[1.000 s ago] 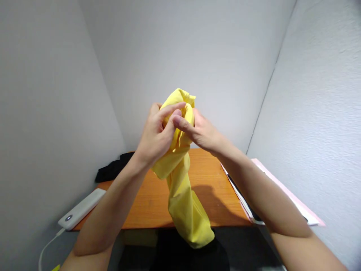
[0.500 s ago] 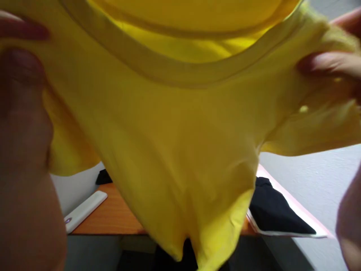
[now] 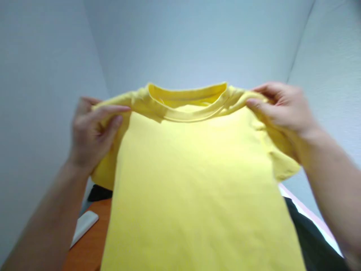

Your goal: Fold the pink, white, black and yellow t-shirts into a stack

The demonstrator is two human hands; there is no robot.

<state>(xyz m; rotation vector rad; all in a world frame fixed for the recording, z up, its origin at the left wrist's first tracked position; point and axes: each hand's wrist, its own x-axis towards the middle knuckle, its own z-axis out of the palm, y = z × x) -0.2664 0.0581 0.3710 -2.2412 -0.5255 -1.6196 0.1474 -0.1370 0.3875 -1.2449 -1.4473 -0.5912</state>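
A yellow T-shirt [image 3: 194, 180] hangs stretched out in front of me, its neckline at the top and its lower part running out of the picture. My left hand [image 3: 91, 131] is closed on the left shoulder, thumb and fingers pinching the cloth near the sleeve. At the opposite shoulder my right hand [image 3: 282, 107] grips the fabric, its thumb on the near side. Short sleeves droop below both hands. The shirt hides most of the table behind it.
Behind the shirt lies an orange-brown wooden table [image 3: 90, 237]. On its left are a white elongated object [image 3: 84, 226] and a black item [image 3: 98, 193]. Dark folded cloth [image 3: 316, 237] rests on a white and pink surface at right. Pale walls [image 3: 191, 45] enclose the space.
Both hands have carried the T-shirt away from the camera, so more of it shows. Its front now hangs flatter and straighter. The view has tilted upward, bringing more wall into sight.
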